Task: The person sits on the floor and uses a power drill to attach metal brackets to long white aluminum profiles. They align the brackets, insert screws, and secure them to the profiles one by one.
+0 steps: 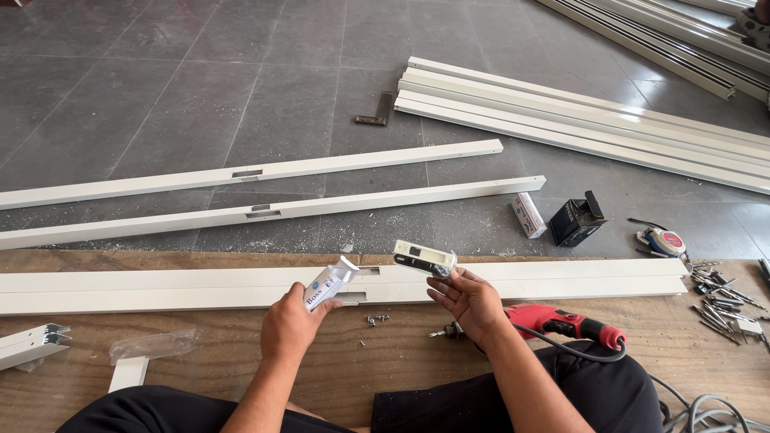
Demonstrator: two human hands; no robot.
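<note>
- Head view: the left hand [290,321] has its fingers clenched round a small white carton [330,282], its open end tilted up and away, as one holds a box just emptied or about to be.
- The right hand [469,298] pinches a cream-coloured sliding-window lock [423,258] by its near edge in a clear wrapper, lifted flat above the frame so its face can be looked over.
- Both items hang just over the white aluminium profile [561,281] lying across the plywood worktop [385,361]; a cut-out slot [353,297] in that profile sits right below the carton.
- A few loose screws [375,320] lie on the worktop between the hands, within easy reach.
- A red electric drill [561,322] rests beside the right forearm, its bit pointing left; the wrist hides part of the chuck.
- On the grey tiled floor [160,96] lie two more slotted profiles [265,210], a stack of profiles [577,120], a second carton [528,215], a black box [576,220] and a tape measure [662,240].
- The pile of screws [722,301] at the right edge is cut off, as are the profile ends on the left.
</note>
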